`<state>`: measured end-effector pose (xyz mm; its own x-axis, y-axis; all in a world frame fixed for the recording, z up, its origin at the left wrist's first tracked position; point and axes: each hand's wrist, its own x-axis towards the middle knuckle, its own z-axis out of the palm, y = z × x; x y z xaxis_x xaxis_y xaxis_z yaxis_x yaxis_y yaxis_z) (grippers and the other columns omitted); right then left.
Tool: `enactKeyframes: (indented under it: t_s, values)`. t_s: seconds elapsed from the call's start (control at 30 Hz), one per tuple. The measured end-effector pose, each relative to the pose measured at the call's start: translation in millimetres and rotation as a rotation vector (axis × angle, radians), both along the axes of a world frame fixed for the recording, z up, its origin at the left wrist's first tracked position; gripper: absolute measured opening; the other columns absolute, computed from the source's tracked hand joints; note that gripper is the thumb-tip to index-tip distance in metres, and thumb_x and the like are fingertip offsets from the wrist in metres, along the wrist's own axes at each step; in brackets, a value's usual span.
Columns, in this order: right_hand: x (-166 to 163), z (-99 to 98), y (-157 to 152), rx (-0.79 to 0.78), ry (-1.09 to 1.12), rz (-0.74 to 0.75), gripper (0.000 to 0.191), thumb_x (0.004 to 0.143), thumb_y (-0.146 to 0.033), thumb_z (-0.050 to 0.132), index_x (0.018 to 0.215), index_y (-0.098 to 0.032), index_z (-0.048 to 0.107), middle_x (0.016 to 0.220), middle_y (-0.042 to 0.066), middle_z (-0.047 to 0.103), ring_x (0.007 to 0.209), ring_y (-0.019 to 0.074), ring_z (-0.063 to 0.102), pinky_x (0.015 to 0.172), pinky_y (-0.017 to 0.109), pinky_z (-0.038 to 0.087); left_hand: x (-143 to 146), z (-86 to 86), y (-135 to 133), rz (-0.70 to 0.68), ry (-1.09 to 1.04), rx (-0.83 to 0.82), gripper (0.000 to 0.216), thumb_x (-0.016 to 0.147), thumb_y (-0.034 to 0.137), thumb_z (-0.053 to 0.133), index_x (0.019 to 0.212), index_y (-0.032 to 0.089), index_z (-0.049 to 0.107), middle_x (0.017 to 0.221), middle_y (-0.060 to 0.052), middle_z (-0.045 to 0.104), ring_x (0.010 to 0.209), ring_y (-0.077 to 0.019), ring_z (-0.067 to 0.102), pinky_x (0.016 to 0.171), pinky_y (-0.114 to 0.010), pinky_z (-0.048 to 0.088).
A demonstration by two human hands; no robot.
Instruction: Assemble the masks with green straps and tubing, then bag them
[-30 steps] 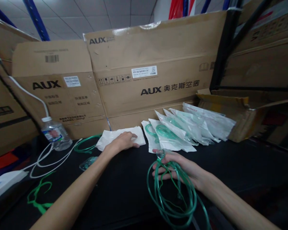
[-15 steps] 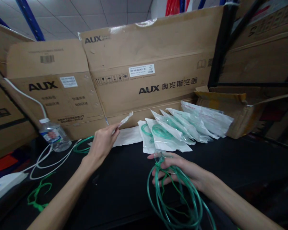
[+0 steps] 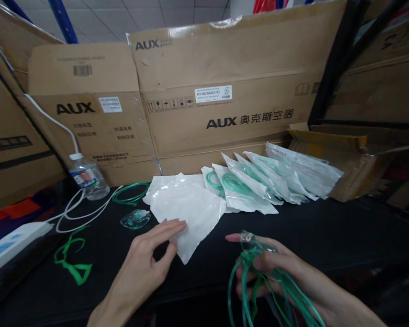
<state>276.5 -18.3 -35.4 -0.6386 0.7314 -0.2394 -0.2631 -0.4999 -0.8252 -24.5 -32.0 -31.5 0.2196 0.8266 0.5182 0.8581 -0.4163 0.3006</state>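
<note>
My left hand [image 3: 148, 252] has its fingers stretched out, the fingertips resting on the near edge of a white pouch [image 3: 187, 204] that lies spread on the black table. My right hand [image 3: 276, 268] is closed round a looped bundle of green clear tubing [image 3: 247, 290]. A clear plastic piece [image 3: 255, 240] sticks up between its thumb and forefinger, and a thin green strap hangs among the loops. Left of the pouch lies a small clear greenish plastic mask [image 3: 135, 219], with a coil of green tubing [image 3: 131, 194] behind it.
Several white pouches with green tubing [image 3: 245, 186] lean in a row at the back right, before an open cardboard box [image 3: 354, 168]. A plastic bottle [image 3: 92, 179], a white cable, a power strip [image 3: 17, 245] and a green strap [image 3: 75, 263] lie left. Large cartons [image 3: 225, 104] form the back wall.
My left hand has come down and nearer, and the white pouch now lies spread in front of it. The mask has come into sight. My right hand, holding the tubing, sits lower and farther right.
</note>
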Motion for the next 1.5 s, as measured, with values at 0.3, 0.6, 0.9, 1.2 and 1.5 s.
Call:
enactKeyframes:
  t_s: [0.3,0.6,0.9,1.2,1.5]
  values:
    - [-30.1,2.4,8.8,-0.022,-0.028,0.059,0.073,0.075,-0.018,0.067,0.145,-0.012,0.047,0.091,0.013,0.078,0.085,0.0293,0.077,0.086,0.049,0.055,33.3,-0.3,17.5,0.103,0.165,-0.271,0.045,0.093,0.036,0.059,0.136,0.023,0.065,0.142,-0.009,0.062,0.128,-0.0286,0.062,0.108,-0.046,0.05]
    - [-48.1,12.9,22.5,-0.059,-0.117,0.152,0.078,0.07,-0.018,0.066,0.144,-0.009,0.043,0.081,0.01,0.078,0.075,0.025,0.078,0.073,0.036,0.058,25.4,4.0,20.8,0.104,0.047,-0.338,0.042,0.089,0.037,0.067,0.128,0.022,0.07,0.13,-0.005,0.071,0.121,-0.0269,0.066,0.107,-0.039,0.049]
    - [-52.9,7.6,35.4,-0.043,-0.062,0.255,0.098,0.075,-0.019,0.064,0.159,-0.022,0.014,0.088,0.008,0.078,0.083,0.0269,0.079,0.079,0.042,0.057,23.1,3.4,21.5,0.094,-0.01,-0.284,0.038,0.091,0.047,0.064,0.121,0.025,0.073,0.12,-0.005,0.076,0.109,-0.0277,0.072,0.099,-0.038,0.052]
    - [-61.2,8.7,34.0,-0.025,-0.065,0.249,0.046,0.073,-0.018,0.064,0.118,-0.012,0.064,0.083,0.009,0.077,0.075,0.0245,0.077,0.072,0.034,0.058,59.3,17.4,18.7,0.277,0.326,-0.284,0.021,0.093,0.029,0.056,0.101,0.018,0.073,0.104,-0.011,0.074,0.079,-0.0326,0.076,0.066,-0.04,0.058]
    - [-59.2,10.0,27.2,-0.048,-0.052,0.136,0.085,0.077,-0.014,0.06,0.155,-0.018,0.028,0.084,0.009,0.078,0.074,0.0221,0.077,0.074,0.036,0.059,54.5,8.4,16.5,0.291,0.289,0.002,0.013,0.098,0.024,0.053,0.099,0.021,0.065,0.098,-0.003,0.075,0.071,-0.0234,0.075,0.049,-0.028,0.047]
